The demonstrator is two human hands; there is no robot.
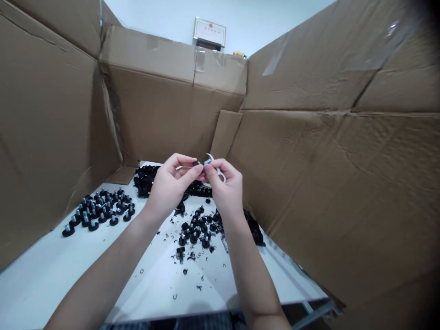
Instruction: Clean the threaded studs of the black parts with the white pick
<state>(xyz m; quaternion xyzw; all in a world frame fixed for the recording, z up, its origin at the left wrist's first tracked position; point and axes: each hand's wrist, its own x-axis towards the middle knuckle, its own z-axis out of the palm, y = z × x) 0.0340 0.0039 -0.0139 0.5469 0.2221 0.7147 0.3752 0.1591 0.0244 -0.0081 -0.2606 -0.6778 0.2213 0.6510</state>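
My left hand [172, 181] and my right hand [223, 183] meet above the table, thumbs and forefingers pinched together. Between the fingertips is a small black-headed bolt [206, 161], its black part toward the left hand and a bluish metal shank by the right. Fingers cover much of it. A white looped thing [221, 175], perhaps a tool handle, shows behind the right fingers; whether that hand holds it is unclear. Below the hands lies a loose heap of black-headed bolts [195, 231], with small curled black scraps [199, 288] scattered around it.
Several black-headed bolts [103, 206] stand shank-up at the left of the white table [154, 293]. A dark pile of black pieces [146, 178] lies at the back, and black plastic [253, 229] lies right of my right forearm. Cardboard walls [165, 110] enclose the back and sides.
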